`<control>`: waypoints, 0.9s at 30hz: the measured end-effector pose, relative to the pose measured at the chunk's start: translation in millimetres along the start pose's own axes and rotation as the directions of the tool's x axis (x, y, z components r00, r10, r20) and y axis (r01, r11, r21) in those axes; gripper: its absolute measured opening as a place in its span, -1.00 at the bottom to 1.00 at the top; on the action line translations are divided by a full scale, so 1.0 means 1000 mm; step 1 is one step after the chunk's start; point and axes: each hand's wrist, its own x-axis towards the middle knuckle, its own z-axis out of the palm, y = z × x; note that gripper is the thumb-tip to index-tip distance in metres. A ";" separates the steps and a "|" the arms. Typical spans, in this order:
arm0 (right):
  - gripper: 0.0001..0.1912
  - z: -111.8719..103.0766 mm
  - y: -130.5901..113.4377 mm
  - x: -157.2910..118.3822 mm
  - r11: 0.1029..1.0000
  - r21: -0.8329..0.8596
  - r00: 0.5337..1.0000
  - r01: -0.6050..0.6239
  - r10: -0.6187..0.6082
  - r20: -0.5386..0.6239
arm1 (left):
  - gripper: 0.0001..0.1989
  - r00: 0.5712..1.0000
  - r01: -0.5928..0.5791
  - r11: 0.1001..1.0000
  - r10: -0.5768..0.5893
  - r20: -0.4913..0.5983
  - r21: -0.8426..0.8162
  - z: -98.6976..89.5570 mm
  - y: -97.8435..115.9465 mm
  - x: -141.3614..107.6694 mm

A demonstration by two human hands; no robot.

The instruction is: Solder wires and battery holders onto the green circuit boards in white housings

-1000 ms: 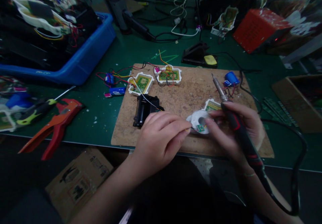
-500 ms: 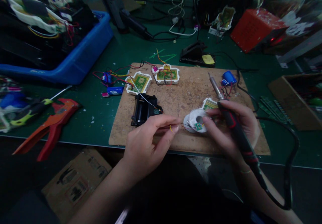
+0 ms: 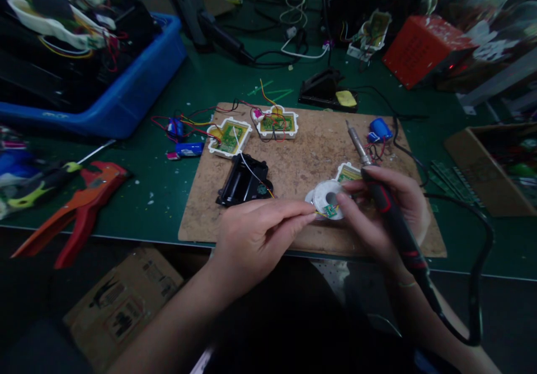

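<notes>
Pinched together, the fingertips of my left hand (image 3: 264,231) hold a thin yellow wire (image 3: 321,214) beside a small green circuit board (image 3: 330,211). That board rests on a white spool (image 3: 325,192). My right hand (image 3: 390,211) is wrapped round a black and red soldering iron (image 3: 388,206), its metal tip pointing up and away. The thumb of that hand is by the spool's right side. Behind my left hand lies a black plastic housing (image 3: 243,181), with wires running over it. A white-framed circuit board (image 3: 348,173) is partly hidden behind the spool and my right hand.
Two white-framed boards (image 3: 230,138) (image 3: 277,123) lie on the brown work board (image 3: 302,155). Blue cells (image 3: 188,150), an orange cutter (image 3: 84,200) and a blue bin (image 3: 138,94) are left. An iron stand (image 3: 321,89), red box (image 3: 425,49) and carton (image 3: 474,167) stand behind and right.
My left hand has moved right, closer to the small green board, with the yellow wire now at it. The black housing has turned and shifted slightly. My right hand has barely moved.
</notes>
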 end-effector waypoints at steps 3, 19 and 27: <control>-0.39 0.000 0.001 0.000 1.000 -0.015 1.000 0.005 -0.005 -0.002 | -0.92 1.000 -0.006 1.000 0.006 0.019 -0.025 0.003 0.002 0.004; -0.36 0.000 0.000 0.000 0.998 0.059 1.000 -0.006 0.006 0.008 | -0.93 0.994 -0.112 0.991 0.112 -0.004 0.069 0.007 0.004 0.014; -0.34 0.001 0.000 0.000 0.998 0.057 1.000 0.004 -0.004 0.007 | -0.92 0.984 -0.047 0.998 0.054 0.171 -0.043 0.012 0.000 0.014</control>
